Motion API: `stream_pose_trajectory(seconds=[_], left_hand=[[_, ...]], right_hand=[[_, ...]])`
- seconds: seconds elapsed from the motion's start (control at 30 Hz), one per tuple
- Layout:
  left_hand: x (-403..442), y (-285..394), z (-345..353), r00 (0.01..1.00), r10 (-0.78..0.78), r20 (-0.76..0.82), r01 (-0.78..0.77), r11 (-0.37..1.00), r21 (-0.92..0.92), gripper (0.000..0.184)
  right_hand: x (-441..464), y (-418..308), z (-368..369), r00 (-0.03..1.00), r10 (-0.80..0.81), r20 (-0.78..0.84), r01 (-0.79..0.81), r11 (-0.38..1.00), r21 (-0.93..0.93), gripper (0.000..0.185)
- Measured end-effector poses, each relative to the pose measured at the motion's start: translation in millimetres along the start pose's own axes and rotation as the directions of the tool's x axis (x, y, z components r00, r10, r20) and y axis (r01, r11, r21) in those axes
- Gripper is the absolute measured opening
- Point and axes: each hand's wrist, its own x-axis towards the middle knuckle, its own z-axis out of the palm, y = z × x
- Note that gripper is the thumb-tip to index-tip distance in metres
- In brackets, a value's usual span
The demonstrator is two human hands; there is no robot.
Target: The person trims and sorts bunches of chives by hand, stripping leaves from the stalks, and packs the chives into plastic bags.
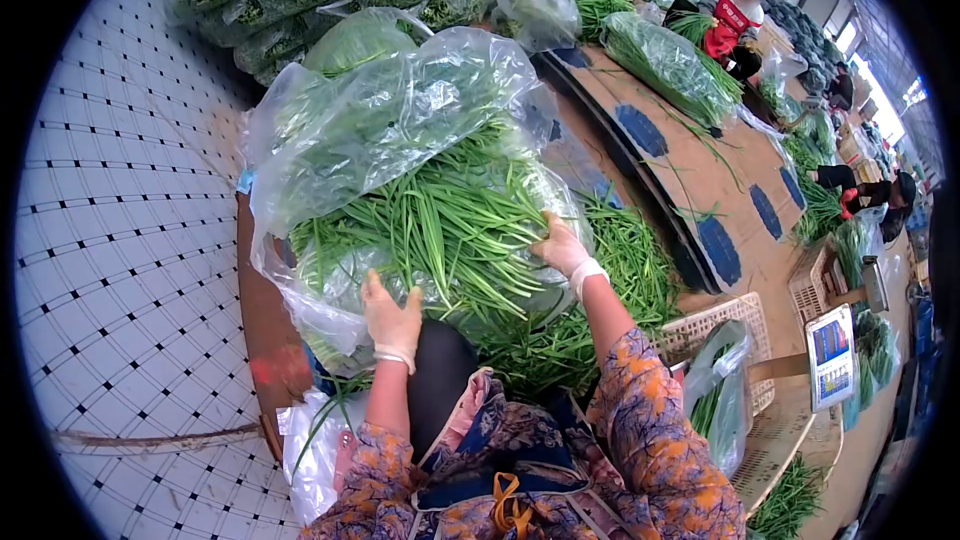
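My hands flank a loose heap of long, flat green leaves (440,225) on a crumpled clear plastic bag (395,125).
My gloved left hand (393,322) is spread open at the near edge; my gloved right hand (562,248) touches the right side, closure unclear, both apparently keeping strands together. The heap's long axis mostly slants far-left to near-right, ends fanning.

- Here, green stalks (445,225) are spread across the clear bag (410,105)!
- The gloved left hand (393,322) is held over the bag's near edge, fingers spread.
- The gloved right hand (562,248) is set against the stalks at the bag's right side.
- Beyond the bag, packed bags (285,5) are piled; right of it, a crate (745,316) is seen.
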Motion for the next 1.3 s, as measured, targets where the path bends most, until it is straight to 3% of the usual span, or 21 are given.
stream_pose_trajectory(seconds=[0.07,0.13,0.2,0.27,0.33,0.37,0.4,0.5,0.6,0.67,0.73,0.77,0.8,0.87,0.93,1.0,1.07,1.17,1.2,1.27,1.3], left_hand=[[-9,39,-14,0.879,0.469,-0.079,-0.431,0.856,0.286,0.045],[-14,75,-5,0.802,0.535,0.265,-0.537,0.841,-0.071,0.041],[-15,90,34,0.591,0.711,0.382,-0.743,0.664,-0.087,0.039],[-13,89,68,0.426,0.747,0.51,-0.86,0.509,-0.029,0.043],[-17,96,77,0.384,0.773,0.506,-0.898,0.44,0.009,0.046],[-19,98,75,0.389,0.676,0.625,-0.861,0.508,-0.013,0.049],[-19,93,77,0.398,0.675,0.621,-0.859,0.512,-0.007,0.049],[-21,88,77,0.466,0.638,0.613,-0.817,0.576,0.021,0.052],[-19,91,72,0.558,0.539,0.631,-0.746,0.659,0.097,0.051],[-15,92,69,0.567,0.536,0.625,-0.734,0.673,0.089,0.049],[-9,76,83,0.657,0.531,0.536,-0.623,0.782,-0.01,0.045],[-4,68,92,0.711,0.474,0.519,-0.458,0.872,-0.17,0.047],[1,74,86,0.711,0.477,0.518,-0.459,0.872,-0.172,0.047],[11,89,70,0.715,0.053,0.697,0.085,0.983,-0.162,0.049],[16,62,89,0.737,0.04,0.675,0.203,0.939,-0.277,0.052],[16,67,84,0.723,0.031,0.691,0.294,0.89,-0.348,0.054],[18,63,88,0.708,0.031,0.705,0.3,0.891,-0.341,0.056],[17,52,98,0.713,0.134,0.689,0.276,0.849,-0.451,0.058],[14,53,96,0.708,0.135,0.693,0.275,0.851,-0.447,0.058],[10,61,86,0.69,0.334,0.642,-0.184,0.939,-0.291,0.057],[3,90,62,0.608,0.25,0.754,-0.155,0.968,-0.197,0.055]], right_hand=[[11,-12,1,0.991,0.049,0.124,-0.035,0.992,-0.118,0.08],[19,-20,4,0.993,-0.021,0.118,0.037,0.99,-0.136,0.087],[27,-22,10,0.962,-0.23,0.144,0.271,0.848,-0.455,0.093],[33,-24,13,0.946,-0.286,0.152,0.323,0.794,-0.515,0.098],[38,-37,18,0.979,-0.108,0.174,0.194,0.755,-0.626,0.099],[28,-44,17,0.987,-0.115,0.111,0.159,0.763,-0.627,0.086],[33,-44,21,0.986,-0.12,0.117,0.167,0.759,-0.629,0.086],[38,-43,31,0.993,-0.074,0.096,0.12,0.689,-0.714,0.045],[44,-49,24,0.947,-0.214,0.239,0.319,0.55,-0.772,0.039],[26,-69,12,0.944,-0.234,0.234,0.329,0.6,-0.729,0.036],[19,-75,5,0.959,-0.117,0.259,0.261,0.726,-0.637,0.038],[20,-69,3,0.955,-0.103,0.278,0.262,0.735,-0.626,0.037],[14,-74,-9,0.956,-0.103,0.276,0.261,0.733,-0.628,0.037],[-7,-101,-50,0.983,-0.032,0.178,0.122,0.845,-0.521,0.035],[-30,-117,-90,0.992,-0.13,-0.006,0.109,0.857,-0.504,0.033],[-45,-120,-132,0.959,-0.226,-0.171,0.175,0.947,-0.269,0.033],[-74,-141,-161,0.952,-0.18,-0.248,0.195,0.98,0.038,0.031],[-100,-145,-176,0.857,-0.319,-0.405,0.435,0.869,0.235,0.03],[-109,-144,-171,0.857,-0.313,-0.409,0.431,0.87,0.237,0.03],[-133,-146,-150,0.812,-0.251,-0.528,0.357,0.928,0.109,0.024],[-132,-130,-132,0.802,-0.269,-0.533,0.383,0.917,0.114,0.019]])
